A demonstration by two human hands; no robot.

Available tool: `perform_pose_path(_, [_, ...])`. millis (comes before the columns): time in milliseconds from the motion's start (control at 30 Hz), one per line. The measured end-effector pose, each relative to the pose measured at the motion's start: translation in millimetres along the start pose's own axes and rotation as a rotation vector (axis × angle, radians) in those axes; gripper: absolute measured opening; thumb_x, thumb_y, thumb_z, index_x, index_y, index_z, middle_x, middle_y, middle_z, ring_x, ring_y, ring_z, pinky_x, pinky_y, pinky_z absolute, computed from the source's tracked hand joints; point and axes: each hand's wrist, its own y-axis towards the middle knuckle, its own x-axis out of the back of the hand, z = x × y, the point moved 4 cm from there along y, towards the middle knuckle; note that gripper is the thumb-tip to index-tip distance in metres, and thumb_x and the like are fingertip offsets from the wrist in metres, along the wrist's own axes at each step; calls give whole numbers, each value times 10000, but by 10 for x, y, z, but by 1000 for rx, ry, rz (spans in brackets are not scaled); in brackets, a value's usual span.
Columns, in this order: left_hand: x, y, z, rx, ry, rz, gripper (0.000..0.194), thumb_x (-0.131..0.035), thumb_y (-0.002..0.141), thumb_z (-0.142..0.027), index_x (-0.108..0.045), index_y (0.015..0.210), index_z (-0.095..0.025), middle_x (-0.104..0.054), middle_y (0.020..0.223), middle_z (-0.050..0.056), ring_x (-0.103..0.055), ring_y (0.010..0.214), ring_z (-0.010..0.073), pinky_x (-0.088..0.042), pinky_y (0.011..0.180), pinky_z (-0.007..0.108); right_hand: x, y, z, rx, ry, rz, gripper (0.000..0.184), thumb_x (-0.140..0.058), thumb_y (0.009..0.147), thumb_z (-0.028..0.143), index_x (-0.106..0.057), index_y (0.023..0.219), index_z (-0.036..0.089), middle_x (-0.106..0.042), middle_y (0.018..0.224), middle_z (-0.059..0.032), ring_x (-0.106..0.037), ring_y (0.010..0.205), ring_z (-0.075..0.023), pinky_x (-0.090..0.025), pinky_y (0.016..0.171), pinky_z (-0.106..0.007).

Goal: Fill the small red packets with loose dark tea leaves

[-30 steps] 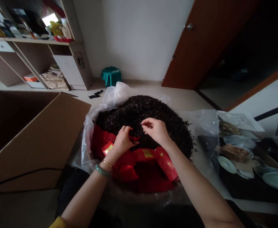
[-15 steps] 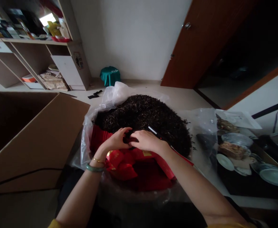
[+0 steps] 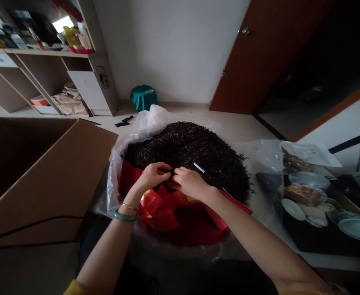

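Observation:
A big heap of dark, dried, tea-like leaves [image 3: 195, 139] fills the far side of a container lined with clear plastic [image 3: 114, 176]. At its near edge my left hand [image 3: 153, 176] and my right hand [image 3: 187, 180] meet almost fingertip to fingertip. Both have their fingers closed in a pinch; what they hold, if anything, is dark and hidden. Shiny red packets [image 3: 159, 213] with gold marks lie just below my hands. A stack of red packets [image 3: 129, 176] stands at the left. Beyond my right wrist rests a black device [image 3: 210, 178] with a white strip and a red light.
An open cardboard box [image 3: 84, 168] stands on the left. To the right, a black tray [image 3: 305, 233] carries pale dishes and a bag of brown pieces [image 3: 302, 192]. Farther back are a shelf unit [image 3: 103, 90], a green-covered bin [image 3: 143, 98] and a brown door [image 3: 253, 61].
My hands have shifted slightly, and the left fingers have drawn closer together. More of the red packet under my left hand shows. The view has moved a little.

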Motion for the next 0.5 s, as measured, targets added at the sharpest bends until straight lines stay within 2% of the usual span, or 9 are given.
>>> perform_pose_path(100, [-13,-28,-30,-105,143,-37,278,-611,653,-145,-701,916,-160,-706,854,40,-643,681,149,-525,652,257,-25,15,52,-1,-28,10,231,-508,928,219,-722,974,145,-668,1014,-127,-580,1006,-237,-477,814,-312])
perform_pose_path(233, [-11,-74,-69,-239,364,-123,354,-537,630,-45,-704,916,-172,-643,820,44,-610,673,149,-507,650,266,-19,18,189,38,-64,44,248,-495,916,153,-726,1001,129,-703,1013,-133,-590,1013,-252,-450,866,-345])
perform_pose_path(333, [0,-73,-40,-226,398,-163,403,-494,611,-1,-707,903,-179,-620,792,39,-600,683,156,-505,659,273,1,9,278,59,-101,71,246,-507,903,150,-739,972,110,-711,1007,-145,-591,1008,-269,-445,849,-358])
perform_pose_path(500, [1,-38,1,-141,321,-238,396,-500,587,-11,-719,868,-183,-616,768,24,-594,693,160,-501,662,275,41,14,320,84,-151,61,269,-479,905,139,-741,948,95,-714,970,-149,-575,1018,-287,-430,839,-376])
